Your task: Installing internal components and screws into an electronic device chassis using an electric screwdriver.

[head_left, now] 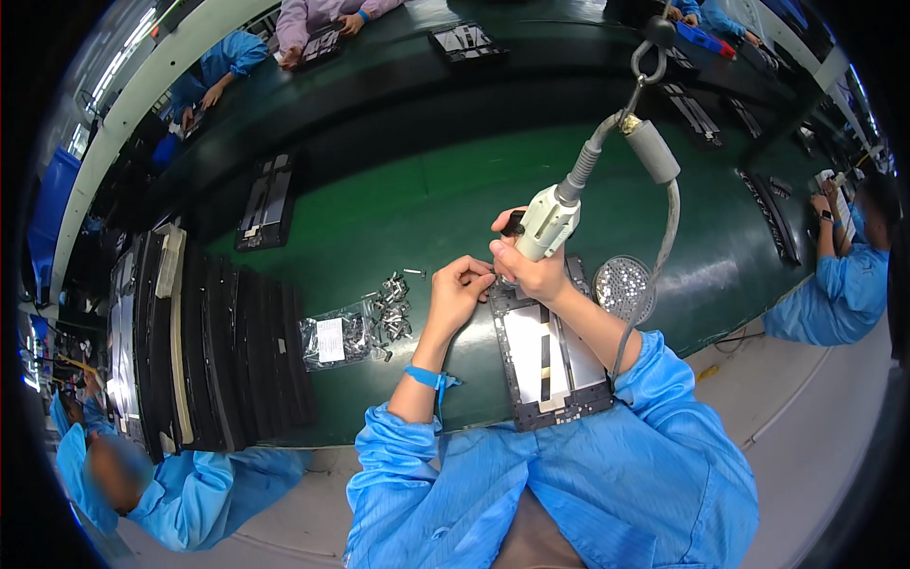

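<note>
My right hand (536, 272) is wrapped round a pale electric screwdriver (552, 223), which hangs by a cable from a metal hook and points down at the far left corner of a flat tablet-like device. That opened device (527, 343), with a black frame and silver panels inside, lies in front of me against my clothing. My left hand (459, 292) is at the same corner, thumb and fingers pinched together beside the tool's lower end. Whatever the pinch holds is too small to tell. The screwdriver's tip is hidden by my hands.
Right of the device stands a round dish (626, 286) of small shiny parts. Left lie loose small metal cylinders (391, 308), a clear bag (334, 339) of similar parts and a row of black trays (213, 351). Another device (266, 204) lies farther off. Co-workers sit around the green table (379, 204).
</note>
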`<state>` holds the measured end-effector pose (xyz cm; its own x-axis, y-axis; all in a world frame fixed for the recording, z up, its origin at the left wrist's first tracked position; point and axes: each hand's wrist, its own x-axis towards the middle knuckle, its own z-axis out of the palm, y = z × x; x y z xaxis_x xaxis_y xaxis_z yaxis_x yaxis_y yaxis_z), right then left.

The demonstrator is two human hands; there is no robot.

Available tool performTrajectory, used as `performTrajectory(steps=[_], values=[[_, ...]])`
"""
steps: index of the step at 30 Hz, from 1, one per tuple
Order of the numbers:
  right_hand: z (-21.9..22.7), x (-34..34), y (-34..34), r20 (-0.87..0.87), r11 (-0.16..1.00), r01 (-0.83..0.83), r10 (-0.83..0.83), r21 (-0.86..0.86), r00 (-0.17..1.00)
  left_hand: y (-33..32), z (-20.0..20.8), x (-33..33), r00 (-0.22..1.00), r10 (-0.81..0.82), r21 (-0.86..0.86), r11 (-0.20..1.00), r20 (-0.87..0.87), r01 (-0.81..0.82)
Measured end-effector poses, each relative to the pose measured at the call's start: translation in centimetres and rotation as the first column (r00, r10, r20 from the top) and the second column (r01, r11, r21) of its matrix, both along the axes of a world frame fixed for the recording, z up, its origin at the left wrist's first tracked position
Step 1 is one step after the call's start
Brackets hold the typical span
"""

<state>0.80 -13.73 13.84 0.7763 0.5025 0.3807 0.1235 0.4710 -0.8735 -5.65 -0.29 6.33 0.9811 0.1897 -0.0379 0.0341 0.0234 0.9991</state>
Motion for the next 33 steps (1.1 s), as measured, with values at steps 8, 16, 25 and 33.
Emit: performTrajectory(steps=[8,16,25,33], values=[[-1.2,0.5,1.7,-0.039,0.996,0.091,-0.091,-0.003,0.995,0.6,-0.6,0.4,0.999,-0.043,-0.090,0.995,0.003,0.043],[-2.4,0.7,2.1,0.065,0.989,0.121,-0.116,-0.088,0.991,0.6,-0.7,0.5,0.999,-0.031,-0.061,0.998,0.022,0.032],[-2.7,0.4,2.2,-0.012,0.990,0.123,-0.124,-0.064,0.992,0.5,-0.3,0.5,0.999,-0.035,-0.059,0.998,0.005,0.035],[-2.9,0.3,2.2,-0.031,0.988,0.146,-0.147,-0.050,0.989,0.6,-0.3,0.5,0.999,-0.038,-0.035,0.999,0.005,0.038]])
